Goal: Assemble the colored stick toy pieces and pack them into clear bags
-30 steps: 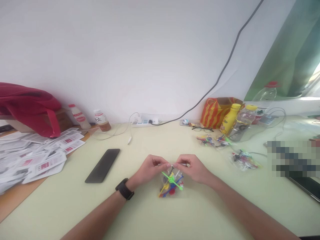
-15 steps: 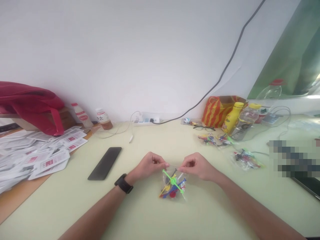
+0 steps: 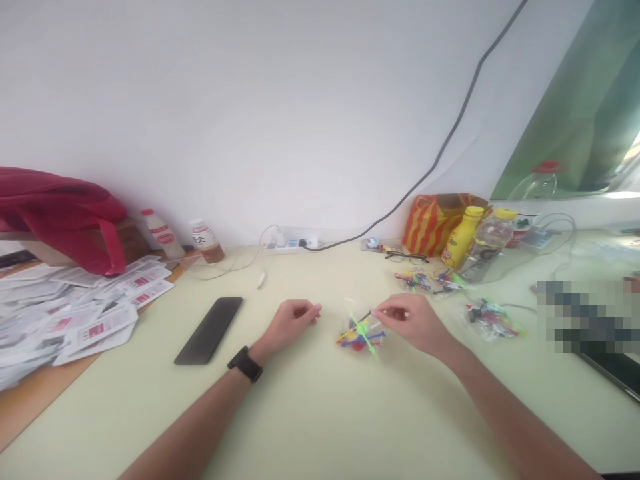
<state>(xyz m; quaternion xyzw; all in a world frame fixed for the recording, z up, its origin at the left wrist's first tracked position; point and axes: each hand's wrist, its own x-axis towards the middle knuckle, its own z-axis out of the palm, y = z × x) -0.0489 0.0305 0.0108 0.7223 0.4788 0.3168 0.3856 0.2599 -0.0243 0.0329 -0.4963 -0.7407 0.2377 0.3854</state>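
Note:
A small clear plastic bag [image 3: 359,337] holds colourful plastic pieces, among them green, yellow, blue and red ones. My right hand [image 3: 407,323] pinches its upper right corner between thumb and fingers, and the bag hangs at or just above the table. To the left, apart from the bag, is my left hand [image 3: 293,320], its fingers curled together and nothing showing in them. A black watch [image 3: 246,365] is on the left wrist. Three similar bags lie to the right, the nearest of them [image 3: 493,319] beyond my right hand.
A black phone [image 3: 209,331] lies left of my left hand. White packets [image 3: 95,310] are heaped at the far left. Along the wall stand a power strip [image 3: 293,243], glasses [image 3: 407,257], a striped bag [image 3: 425,223] and several bottles, one yellow [image 3: 461,241]. Another dark device [image 3: 615,363] sits right.
My left hand has let go of the bag and drawn a little left. The right hand has carried the bag slightly right and away from me.

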